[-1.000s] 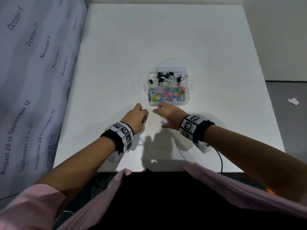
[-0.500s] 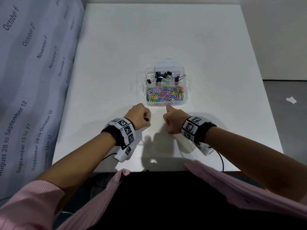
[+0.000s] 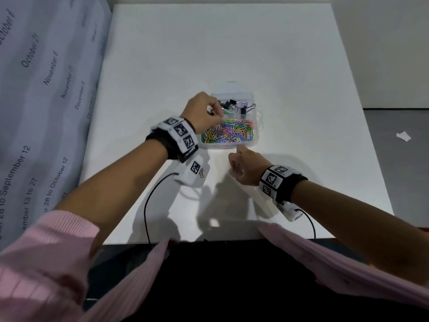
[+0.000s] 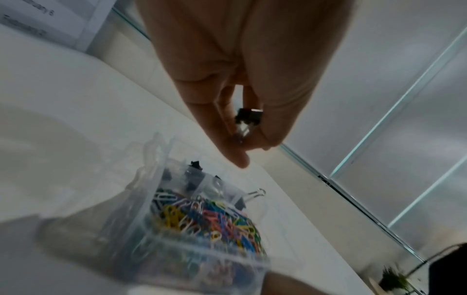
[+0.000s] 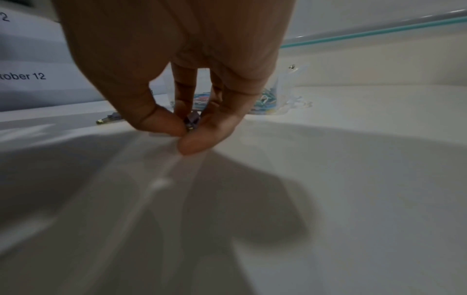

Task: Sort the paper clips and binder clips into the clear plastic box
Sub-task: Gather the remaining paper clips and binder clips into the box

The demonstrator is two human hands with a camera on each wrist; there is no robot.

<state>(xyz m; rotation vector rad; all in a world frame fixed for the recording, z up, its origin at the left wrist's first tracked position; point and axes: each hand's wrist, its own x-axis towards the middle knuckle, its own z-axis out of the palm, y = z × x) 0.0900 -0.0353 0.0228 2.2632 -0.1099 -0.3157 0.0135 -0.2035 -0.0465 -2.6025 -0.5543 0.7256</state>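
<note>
A clear plastic box (image 3: 228, 145) stands mid-table, with coloured paper clips (image 3: 228, 133) in its near compartment and binder clips (image 3: 236, 106) in the far one. My left hand (image 3: 214, 112) hovers over the box's left side. In the left wrist view this hand (image 4: 248, 143) pinches a black binder clip (image 4: 248, 116) above the box (image 4: 156, 179). My right hand (image 3: 234, 167) sits low on the table just in front of the box. The right wrist view shows it (image 5: 188, 133) pinching a purple binder clip (image 5: 192, 120). Another purple binder clip (image 3: 201, 172) lies loose on the table under my left wrist.
The white table (image 3: 232, 54) stretches far beyond the box. A sheet printed with dates (image 3: 46, 89) hangs along the left edge. Cables run from both wrist cameras over the table's near edge. A paper scrap (image 3: 403, 136) lies on the floor to the right.
My left hand lifted off the table and moved forward over the box with the black clip. My right hand closed on the purple clip and stayed in front of the box.
</note>
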